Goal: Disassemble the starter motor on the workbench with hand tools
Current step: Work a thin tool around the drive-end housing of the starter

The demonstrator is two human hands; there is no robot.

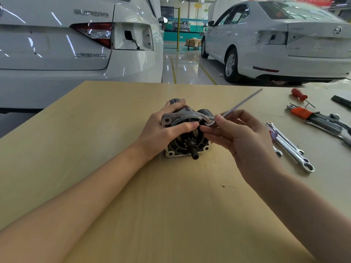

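The left hand (161,128) grasps the starter motor (187,133) on the workbench (133,186); the right hand (241,137) pinches a long hex key (239,105) (short end at the housing).

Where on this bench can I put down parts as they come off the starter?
Bare wood lies left of the starter motor out to the workbench edge, and in front of it between your forearms. The right side is crowded: combination wrenches, hex key set and red screwdriver.
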